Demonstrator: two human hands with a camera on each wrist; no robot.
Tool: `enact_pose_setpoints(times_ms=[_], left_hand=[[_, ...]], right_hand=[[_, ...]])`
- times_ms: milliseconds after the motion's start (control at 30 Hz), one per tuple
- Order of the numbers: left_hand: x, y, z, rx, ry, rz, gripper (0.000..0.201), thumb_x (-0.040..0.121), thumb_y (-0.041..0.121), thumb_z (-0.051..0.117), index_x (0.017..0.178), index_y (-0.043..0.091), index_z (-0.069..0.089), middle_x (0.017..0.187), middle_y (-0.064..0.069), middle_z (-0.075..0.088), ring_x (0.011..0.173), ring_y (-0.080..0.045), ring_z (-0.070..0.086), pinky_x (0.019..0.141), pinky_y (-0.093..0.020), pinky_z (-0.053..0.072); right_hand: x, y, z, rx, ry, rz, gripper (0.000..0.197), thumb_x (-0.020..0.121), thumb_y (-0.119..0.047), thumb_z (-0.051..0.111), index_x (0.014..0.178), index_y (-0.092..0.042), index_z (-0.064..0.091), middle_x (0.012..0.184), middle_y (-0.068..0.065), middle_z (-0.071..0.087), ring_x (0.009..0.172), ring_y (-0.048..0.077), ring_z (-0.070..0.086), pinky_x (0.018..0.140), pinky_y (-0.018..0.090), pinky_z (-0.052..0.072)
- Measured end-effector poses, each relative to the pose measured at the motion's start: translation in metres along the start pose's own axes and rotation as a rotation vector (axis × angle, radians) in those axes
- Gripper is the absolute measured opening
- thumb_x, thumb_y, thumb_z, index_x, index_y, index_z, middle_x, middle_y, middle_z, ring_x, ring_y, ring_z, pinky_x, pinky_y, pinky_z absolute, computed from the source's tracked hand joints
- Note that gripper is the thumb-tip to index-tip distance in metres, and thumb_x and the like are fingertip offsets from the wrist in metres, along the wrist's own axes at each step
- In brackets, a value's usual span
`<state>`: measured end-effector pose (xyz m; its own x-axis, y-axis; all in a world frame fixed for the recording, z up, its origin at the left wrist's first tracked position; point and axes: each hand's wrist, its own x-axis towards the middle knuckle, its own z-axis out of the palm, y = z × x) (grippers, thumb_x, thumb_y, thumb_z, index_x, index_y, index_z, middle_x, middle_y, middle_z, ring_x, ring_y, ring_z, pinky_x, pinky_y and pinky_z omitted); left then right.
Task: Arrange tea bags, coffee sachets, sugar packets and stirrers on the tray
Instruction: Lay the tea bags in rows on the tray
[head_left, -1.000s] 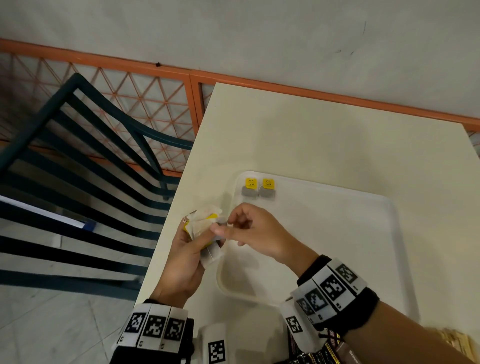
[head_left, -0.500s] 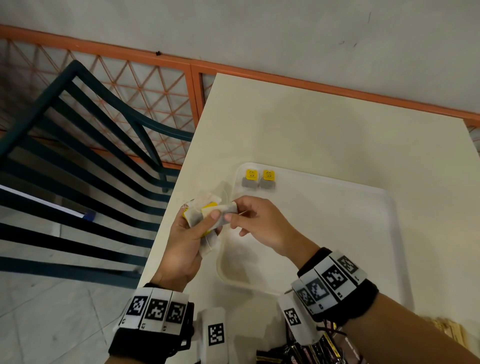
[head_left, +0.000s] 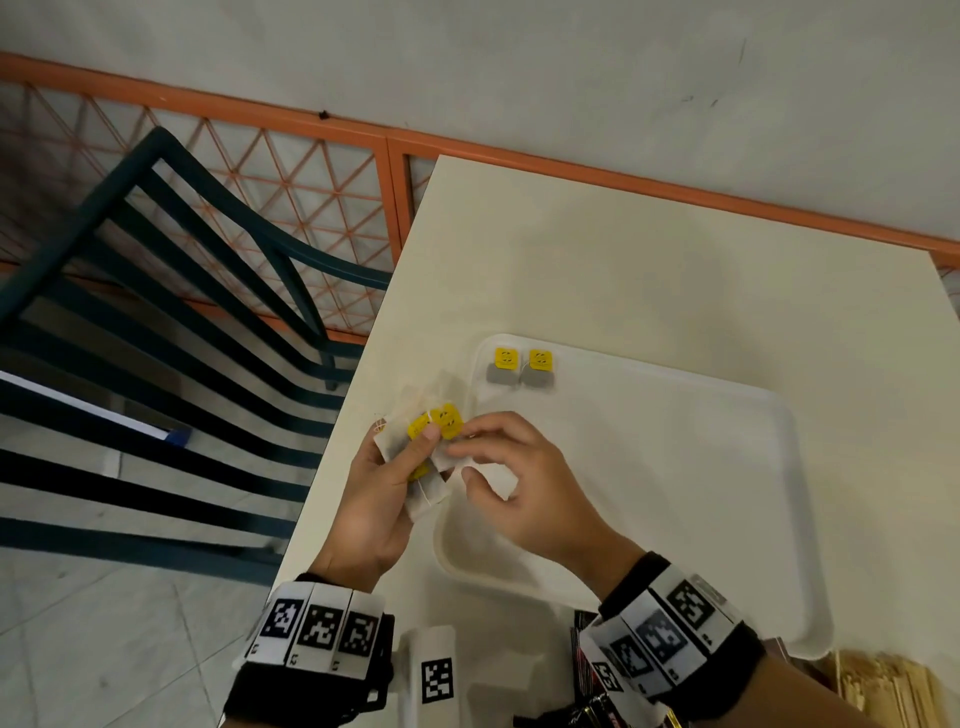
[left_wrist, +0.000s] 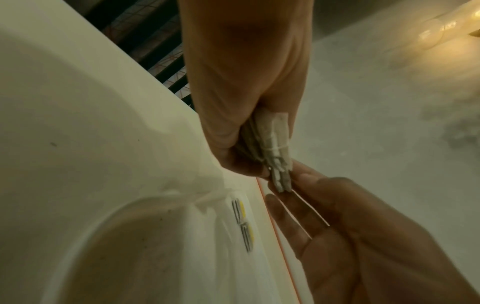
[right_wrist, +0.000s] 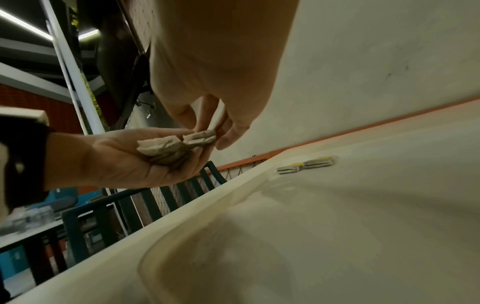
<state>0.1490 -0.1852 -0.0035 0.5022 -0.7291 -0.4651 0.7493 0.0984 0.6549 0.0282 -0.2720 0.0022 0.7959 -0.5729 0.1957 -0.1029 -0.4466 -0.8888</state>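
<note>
My left hand (head_left: 387, 486) grips a bunch of tea bags (head_left: 426, 434) with yellow tags, held above the table's left edge beside the tray. My right hand (head_left: 501, 467) pinches one tea bag (left_wrist: 281, 176) at the end of that bunch, thumb and fingers closed on it (right_wrist: 200, 137). Two tea bags (head_left: 519, 366) with yellow tags lie side by side in the far left corner of the white tray (head_left: 727, 519). The same pair shows flat on the tray in the right wrist view (right_wrist: 306, 164).
The cream table (head_left: 649, 270) runs to an orange-framed mesh fence (head_left: 291, 171) at the left. A dark green slatted chair (head_left: 171, 322) stands left of the table. Wooden stirrers (head_left: 883, 686) and dark sachets (head_left: 587, 670) lie at the near edge by my right wrist.
My right hand has shifted from the side of the bunch to its lower end and now pinches one bag there. The yellow tags in my left hand have turned into view.
</note>
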Motion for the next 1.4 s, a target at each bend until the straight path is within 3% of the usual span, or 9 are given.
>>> enact_pose_setpoints(times_ms=[233, 367, 567, 733, 833, 1000, 1167, 1300, 1400], left_hand=[[0.001, -0.002, -0.006, 0.065, -0.039, -0.020, 0.084, 0.057, 0.032, 0.085, 0.126, -0.001, 0.050, 0.120, -0.019, 0.062, 0.102, -0.027, 0.066, 0.076, -0.033, 0.056], [0.005, -0.007, -0.015, 0.100, 0.037, 0.002, 0.049, 0.082, 0.020, 0.068, 0.124, 0.001, 0.051, 0.115, -0.022, 0.062, 0.104, -0.038, 0.059, 0.092, -0.049, 0.050], [0.005, -0.006, -0.022, 0.009, 0.024, 0.015, 0.026, 0.088, 0.003, 0.053, 0.114, 0.006, 0.054, 0.080, -0.010, 0.054, 0.070, -0.021, 0.054, 0.059, -0.027, 0.050], [0.004, -0.006, -0.024, -0.031, 0.019, -0.012, 0.022, 0.083, 0.003, 0.050, 0.104, 0.007, 0.054, 0.075, -0.008, 0.054, 0.067, -0.022, 0.055, 0.060, -0.028, 0.050], [0.003, -0.006, -0.023, 0.019, 0.037, -0.010, 0.021, 0.087, 0.003, 0.047, 0.105, 0.008, 0.057, 0.074, -0.007, 0.059, 0.073, -0.023, 0.057, 0.068, -0.030, 0.052], [0.003, -0.008, -0.021, 0.058, 0.042, -0.014, 0.026, 0.087, 0.006, 0.051, 0.112, 0.008, 0.058, 0.084, -0.012, 0.061, 0.079, -0.024, 0.060, 0.075, -0.034, 0.053], [0.004, -0.012, -0.015, 0.105, 0.033, -0.012, 0.021, 0.090, 0.004, 0.050, 0.103, 0.014, 0.061, 0.086, -0.006, 0.069, 0.072, -0.016, 0.068, 0.072, -0.032, 0.057], [0.004, -0.011, -0.011, 0.117, 0.015, -0.005, 0.022, 0.086, 0.004, 0.055, 0.105, 0.014, 0.061, 0.088, -0.005, 0.070, 0.074, -0.016, 0.068, 0.067, -0.031, 0.059], [0.003, -0.010, -0.008, 0.128, -0.013, 0.011, 0.033, 0.082, 0.009, 0.057, 0.115, 0.011, 0.057, 0.099, -0.009, 0.069, 0.089, -0.021, 0.068, 0.072, -0.034, 0.058]], right_hand=[[0.016, 0.003, -0.004, 0.411, 0.024, 0.511, 0.023, 0.083, -0.003, 0.064, 0.087, -0.023, 0.053, 0.086, 0.000, 0.066, 0.068, 0.007, 0.060, 0.062, 0.018, 0.048], [0.022, 0.010, -0.007, 0.393, -0.003, 0.561, 0.021, 0.083, 0.001, 0.061, 0.082, -0.018, 0.054, 0.082, 0.002, 0.062, 0.066, 0.012, 0.058, 0.058, 0.018, 0.049], [0.041, 0.041, -0.011, 0.250, 0.260, 0.699, 0.026, 0.081, 0.006, 0.060, 0.071, -0.018, 0.055, 0.075, 0.003, 0.058, 0.065, 0.013, 0.057, 0.055, 0.014, 0.052], [0.053, 0.054, -0.011, 0.125, 0.286, 0.720, 0.026, 0.079, 0.005, 0.060, 0.069, -0.017, 0.051, 0.076, 0.007, 0.059, 0.067, 0.021, 0.058, 0.071, 0.038, 0.056], [0.056, 0.054, -0.011, 0.112, 0.268, 0.734, 0.023, 0.079, 0.005, 0.061, 0.073, -0.014, 0.050, 0.078, 0.010, 0.059, 0.057, 0.019, 0.057, 0.060, 0.027, 0.055], [0.055, 0.052, -0.007, 0.092, 0.226, 0.749, 0.017, 0.078, 0.006, 0.061, 0.082, -0.007, 0.050, 0.068, 0.003, 0.052, 0.060, 0.023, 0.058, 0.066, 0.035, 0.057], [0.052, 0.045, -0.007, -0.110, 0.225, 0.632, 0.012, 0.084, -0.015, 0.062, 0.082, -0.015, 0.051, 0.070, -0.008, 0.051, 0.068, 0.012, 0.052, 0.062, 0.021, 0.042], [0.045, 0.023, -0.001, 0.032, 0.017, 0.586, 0.025, 0.089, -0.038, 0.055, 0.081, -0.015, 0.057, 0.071, -0.005, 0.059, 0.065, 0.011, 0.055, 0.065, 0.024, 0.045], [0.038, 0.013, 0.006, 0.221, -0.137, 0.578, 0.012, 0.086, -0.028, 0.063, 0.081, -0.018, 0.059, 0.072, -0.005, 0.061, 0.061, 0.004, 0.054, 0.054, 0.015, 0.042]])
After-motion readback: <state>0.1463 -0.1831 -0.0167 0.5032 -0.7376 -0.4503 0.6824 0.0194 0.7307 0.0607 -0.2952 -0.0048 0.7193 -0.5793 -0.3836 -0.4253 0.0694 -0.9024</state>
